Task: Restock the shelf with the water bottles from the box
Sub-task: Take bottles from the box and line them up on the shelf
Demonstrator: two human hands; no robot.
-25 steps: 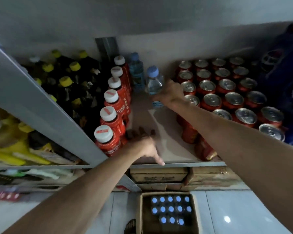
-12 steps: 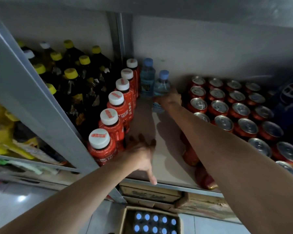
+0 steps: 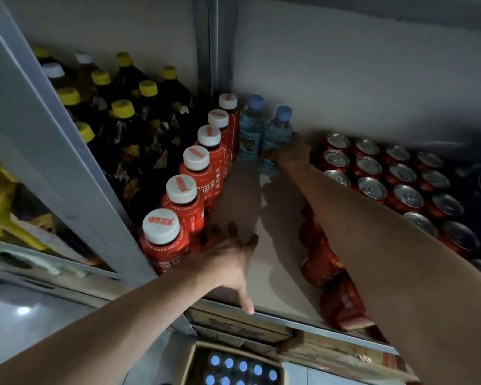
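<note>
So the right hand (image 3: pixel 290 152) is stretched all the way to the back of the pale shelf board (image 3: pixel 264 273), fingers wrapped around the lower body of a small clear plastic water bottle with a blue cap (image 3: pixel 278 134). That bottle stands upright, long axis vertical, and it looks like its base is on or almost on the board, though the hand hides the bottom so I can't say for sure. It's just beside a 2nd blue-capped water bottle (image 3: pixel 251 129) on its left, close to touching, with both near the grey back wall (image 3: pixel 358 73).

The left hand (image 3: pixel 228 262) isn't holding anything. Its fingers are spread flat on the front of the shelf next to the row of red bottles with white caps (image 3: pixel 190 195), thumb hanging over the front edge, more like bracing.

What the next move turns on, I reckon: the held bottle lies forward and away from the person, squeezed into the lane between the red bottle row on the left and the red cans with silver tops (image 3: pixel 372 173) on the right. Letting go should mean opening the fingers and backing out straight along that lane, or the knuckles clip a can.

More bottles wait in the brown cardboard box on the floor (image 3: pixel 189 362), directly below the shelf edge, and the free left hand is clearly nearer to it.
</note>
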